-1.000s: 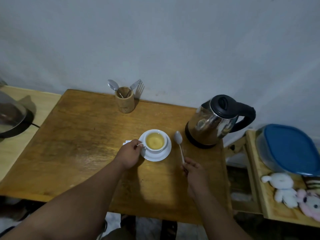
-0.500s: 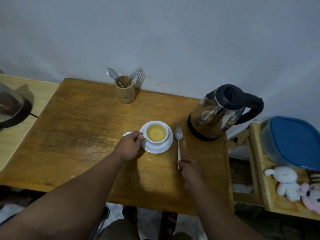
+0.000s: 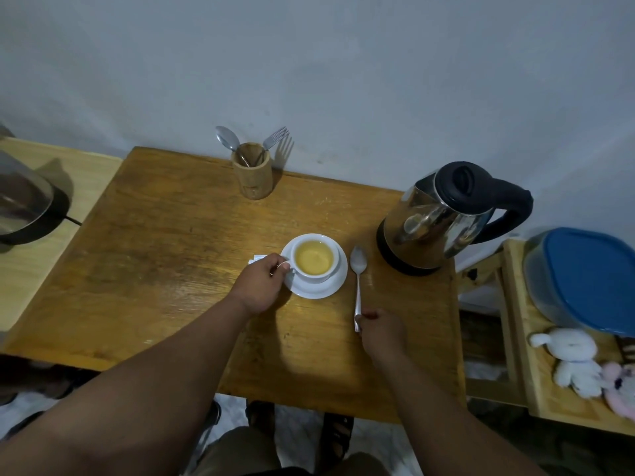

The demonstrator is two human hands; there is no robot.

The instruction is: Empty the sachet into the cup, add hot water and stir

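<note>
A white cup (image 3: 315, 259) full of yellowish liquid stands on a white saucer (image 3: 335, 285) near the middle of the wooden table (image 3: 165, 255). My left hand (image 3: 263, 283) pinches the cup's handle. A metal spoon (image 3: 358, 276) lies flat on the table just right of the saucer, bowl pointing away. My right hand (image 3: 379, 333) holds the end of its handle. A corner of a white sachet (image 3: 257, 258) peeks out behind my left hand. The steel kettle (image 3: 443, 218) with black lid and handle stands at the table's back right.
A wooden holder (image 3: 252, 175) with a spoon and a fork stands at the back edge by the wall. A dark appliance (image 3: 24, 207) sits on a side table to the left. On the right, a low wooden shelf carries a blue-lidded container (image 3: 587, 280) and plush toys (image 3: 577, 362).
My right hand has lowered the spoon from a raised, tilted hold until it lies flat on the table beside the saucer. My left hand has stayed on the cup's handle.
</note>
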